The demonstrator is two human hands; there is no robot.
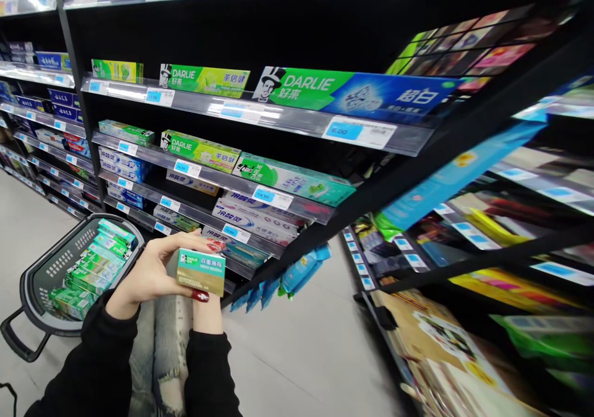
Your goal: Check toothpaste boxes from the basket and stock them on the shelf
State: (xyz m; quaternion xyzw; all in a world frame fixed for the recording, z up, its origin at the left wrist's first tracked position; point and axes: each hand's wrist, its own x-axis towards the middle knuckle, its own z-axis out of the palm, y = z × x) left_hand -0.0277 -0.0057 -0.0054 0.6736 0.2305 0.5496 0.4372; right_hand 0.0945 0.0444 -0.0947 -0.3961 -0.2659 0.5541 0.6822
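My left hand (155, 268) is closed on a green and gold Darlie toothpaste box (201, 273), fingers over its top and thumb with a red nail under its lower edge. The box is held in front of the lower shelves, one short face toward me. Directly below the box shows my right wrist (207, 315); the right hand itself is mostly hidden behind the box, so its grip cannot be made out. To the left, a grey shopping basket (34, 281) on the floor holds several green toothpaste boxes (95, 268).
Shelves (297, 117) ahead carry Darlie boxes (352, 92) above and white-purple toothpaste boxes (260, 216) lower down. Blue packets (304, 268) hang at the shelf end. On the right stands another shelf unit (482, 262), blurred. Grey tiled floor (297, 355) lies between.
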